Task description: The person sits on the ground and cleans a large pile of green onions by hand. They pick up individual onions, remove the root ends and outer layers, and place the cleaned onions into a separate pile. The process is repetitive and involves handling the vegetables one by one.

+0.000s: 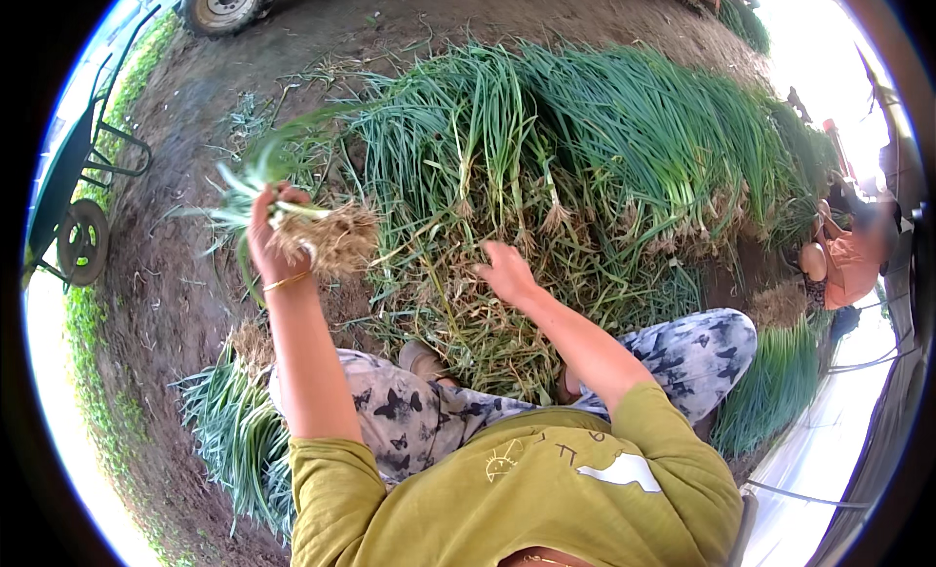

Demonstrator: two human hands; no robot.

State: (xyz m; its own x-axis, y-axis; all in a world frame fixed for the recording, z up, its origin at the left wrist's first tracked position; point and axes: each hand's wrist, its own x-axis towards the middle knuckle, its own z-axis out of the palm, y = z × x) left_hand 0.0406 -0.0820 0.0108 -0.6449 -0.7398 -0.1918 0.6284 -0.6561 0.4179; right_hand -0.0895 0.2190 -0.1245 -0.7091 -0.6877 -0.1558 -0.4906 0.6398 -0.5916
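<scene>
My left hand (276, 234), with a gold bangle at the wrist, grips a bunch of green onions (292, 219) by the pale stems; its brown roots point right and its leaves are blurred. My right hand (506, 271) is bent at the fingers over cut leaves and dry trimmings (497, 333), with no onion visible in it; how far its fingers are apart is partly hidden. Beyond it lies a long heap of green onions (621, 128), roots towards me. A bundled pile of onions (245, 421) rests beside my left leg.
Another pile of onions (771, 384) lies right of my knee. A person in orange (852, 267) crouches at the far right, holding onions. A green wheelbarrow (66, 179) stands at the left, and a vehicle wheel (225, 2) at the top left. Bare soil (168, 274) shows between.
</scene>
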